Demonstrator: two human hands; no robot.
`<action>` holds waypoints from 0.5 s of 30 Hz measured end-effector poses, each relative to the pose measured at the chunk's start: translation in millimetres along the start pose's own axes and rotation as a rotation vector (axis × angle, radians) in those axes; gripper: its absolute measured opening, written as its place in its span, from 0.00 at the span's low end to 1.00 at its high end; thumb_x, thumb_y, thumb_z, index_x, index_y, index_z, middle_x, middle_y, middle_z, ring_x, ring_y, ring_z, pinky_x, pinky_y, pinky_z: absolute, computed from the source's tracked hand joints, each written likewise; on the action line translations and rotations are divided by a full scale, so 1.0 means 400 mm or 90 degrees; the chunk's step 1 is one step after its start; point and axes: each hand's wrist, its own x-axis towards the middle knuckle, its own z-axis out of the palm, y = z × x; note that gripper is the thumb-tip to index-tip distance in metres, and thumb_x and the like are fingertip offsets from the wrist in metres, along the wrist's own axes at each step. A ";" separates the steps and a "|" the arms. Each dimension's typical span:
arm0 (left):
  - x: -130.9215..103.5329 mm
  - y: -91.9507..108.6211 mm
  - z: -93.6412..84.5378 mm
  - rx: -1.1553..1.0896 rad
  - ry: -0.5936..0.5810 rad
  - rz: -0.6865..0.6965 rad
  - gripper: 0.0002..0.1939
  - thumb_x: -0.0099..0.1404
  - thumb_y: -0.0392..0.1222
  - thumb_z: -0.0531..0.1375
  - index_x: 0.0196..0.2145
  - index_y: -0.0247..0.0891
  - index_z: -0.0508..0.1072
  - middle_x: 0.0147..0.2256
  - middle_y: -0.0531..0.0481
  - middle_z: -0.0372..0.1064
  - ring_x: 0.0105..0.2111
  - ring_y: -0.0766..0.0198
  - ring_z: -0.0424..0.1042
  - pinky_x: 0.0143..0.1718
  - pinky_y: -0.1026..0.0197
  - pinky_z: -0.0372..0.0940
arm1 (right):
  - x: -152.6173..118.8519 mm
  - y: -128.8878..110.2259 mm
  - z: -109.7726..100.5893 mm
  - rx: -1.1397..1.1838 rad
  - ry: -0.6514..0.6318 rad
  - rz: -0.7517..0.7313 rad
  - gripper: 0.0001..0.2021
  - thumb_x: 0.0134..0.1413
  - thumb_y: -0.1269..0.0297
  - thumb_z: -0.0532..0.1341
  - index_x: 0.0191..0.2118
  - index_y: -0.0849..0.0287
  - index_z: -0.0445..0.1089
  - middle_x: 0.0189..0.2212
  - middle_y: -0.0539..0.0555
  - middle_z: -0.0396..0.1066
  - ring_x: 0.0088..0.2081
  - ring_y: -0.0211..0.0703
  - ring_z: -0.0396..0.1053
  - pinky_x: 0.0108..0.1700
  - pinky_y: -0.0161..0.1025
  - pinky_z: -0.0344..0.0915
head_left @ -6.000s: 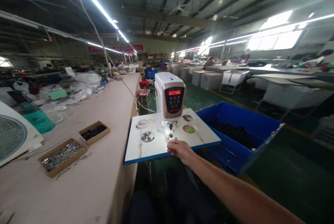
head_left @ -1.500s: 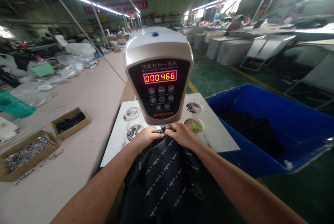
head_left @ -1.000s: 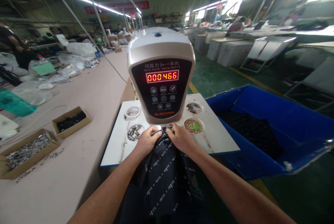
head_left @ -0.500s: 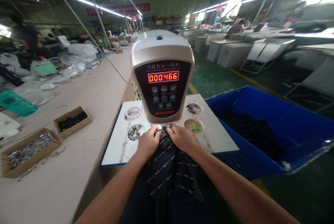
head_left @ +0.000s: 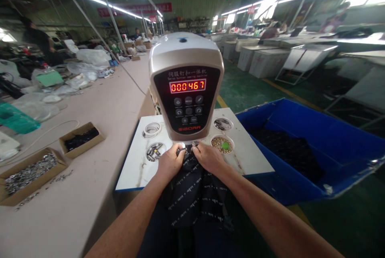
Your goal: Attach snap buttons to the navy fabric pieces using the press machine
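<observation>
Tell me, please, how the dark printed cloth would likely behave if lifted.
The dark printed cloth is probably floppy, since it hangs in folds. It seems fairly light, as the left hand and right hand appear to pinch it only near its top.

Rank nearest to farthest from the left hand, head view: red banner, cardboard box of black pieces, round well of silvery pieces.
From the left hand:
1. Round well of silvery pieces: just left
2. Cardboard box of black pieces: left, on bench
3. Red banner: far background

The cloth [head_left: 194, 194] is black, patterned in slanting white rows, the bin [head_left: 337, 138] blue.
</observation>
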 end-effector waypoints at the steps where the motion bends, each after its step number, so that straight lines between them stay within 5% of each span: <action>1: 0.000 -0.001 0.001 0.002 0.002 0.000 0.09 0.67 0.48 0.54 0.36 0.43 0.70 0.30 0.51 0.72 0.33 0.56 0.71 0.31 0.61 0.53 | 0.000 0.000 0.000 0.002 -0.002 -0.003 0.18 0.69 0.57 0.48 0.55 0.55 0.69 0.43 0.58 0.78 0.45 0.50 0.75 0.44 0.37 0.63; 10: 0.005 -0.010 0.003 -0.024 -0.012 0.001 0.10 0.67 0.50 0.53 0.34 0.43 0.69 0.30 0.52 0.72 0.34 0.57 0.71 0.34 0.60 0.57 | 0.001 0.003 0.007 0.021 0.005 0.008 0.19 0.69 0.57 0.49 0.57 0.56 0.68 0.45 0.59 0.78 0.46 0.49 0.75 0.46 0.38 0.63; 15: -0.030 -0.011 -0.037 -0.041 0.039 0.049 0.15 0.66 0.52 0.55 0.43 0.40 0.72 0.43 0.45 0.74 0.45 0.52 0.71 0.48 0.52 0.63 | -0.008 0.006 -0.019 0.121 0.027 -0.013 0.18 0.68 0.57 0.51 0.57 0.54 0.68 0.48 0.56 0.76 0.49 0.48 0.73 0.49 0.37 0.62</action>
